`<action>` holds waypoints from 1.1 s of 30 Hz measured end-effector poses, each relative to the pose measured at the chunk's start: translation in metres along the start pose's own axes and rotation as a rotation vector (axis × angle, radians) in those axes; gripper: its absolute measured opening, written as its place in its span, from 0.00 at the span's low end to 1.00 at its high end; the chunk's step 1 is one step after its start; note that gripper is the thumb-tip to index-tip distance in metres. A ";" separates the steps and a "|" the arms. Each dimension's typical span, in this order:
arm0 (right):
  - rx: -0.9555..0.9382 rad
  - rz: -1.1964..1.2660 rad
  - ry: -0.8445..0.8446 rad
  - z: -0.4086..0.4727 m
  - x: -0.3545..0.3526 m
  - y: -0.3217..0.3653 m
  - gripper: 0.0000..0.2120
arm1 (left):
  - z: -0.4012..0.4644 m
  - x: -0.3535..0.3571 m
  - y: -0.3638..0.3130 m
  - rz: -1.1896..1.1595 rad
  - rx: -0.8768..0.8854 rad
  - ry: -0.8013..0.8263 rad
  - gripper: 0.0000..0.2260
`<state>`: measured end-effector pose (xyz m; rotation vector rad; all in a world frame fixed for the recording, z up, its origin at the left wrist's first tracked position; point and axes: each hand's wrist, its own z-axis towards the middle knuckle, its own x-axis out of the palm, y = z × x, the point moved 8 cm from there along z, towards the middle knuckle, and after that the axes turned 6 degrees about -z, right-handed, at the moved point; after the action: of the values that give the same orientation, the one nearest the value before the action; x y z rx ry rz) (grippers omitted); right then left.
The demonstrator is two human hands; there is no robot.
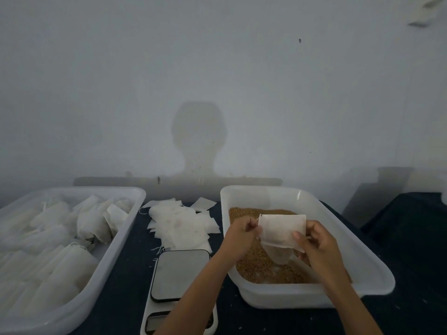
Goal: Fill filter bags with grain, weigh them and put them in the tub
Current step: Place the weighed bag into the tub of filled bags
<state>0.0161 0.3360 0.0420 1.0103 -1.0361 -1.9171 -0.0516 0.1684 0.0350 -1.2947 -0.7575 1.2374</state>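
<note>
**Filling under way, many bags already in the tub**

Looking from the head view, we held one filter bag (281, 232) over the grain tray (377, 274), left hand (243, 234) pinching its edge, right hand (314, 243) gripping the other side. It looked barely filled. The scale (180, 274) sat bare; the tub (125, 228) held many bags, the empty stack (180, 226) remaining.

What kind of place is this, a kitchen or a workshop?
Probably a small hand-packing workbench rather than a kitchen: a tub of grain, a pile of empty filter bags, a scale, and a tub of filled bags against a bare wall.
</note>
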 end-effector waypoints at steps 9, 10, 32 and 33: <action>0.145 -0.071 0.208 -0.004 0.007 -0.007 0.08 | 0.008 0.005 -0.027 0.043 0.222 0.060 0.09; 0.142 -0.131 0.254 -0.005 0.009 -0.007 0.08 | 0.008 0.006 -0.033 0.057 0.249 0.078 0.08; 0.136 0.440 0.013 -0.006 0.065 0.071 0.16 | -0.034 -0.065 -0.044 -0.160 0.312 -0.164 0.03; 0.143 0.461 0.017 -0.010 0.075 0.075 0.15 | -0.041 -0.076 -0.043 -0.169 0.337 -0.215 0.03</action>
<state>0.0087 0.2375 0.0829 0.7764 -1.2829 -1.4735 -0.0206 0.0916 0.0853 -0.8166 -0.7555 1.3136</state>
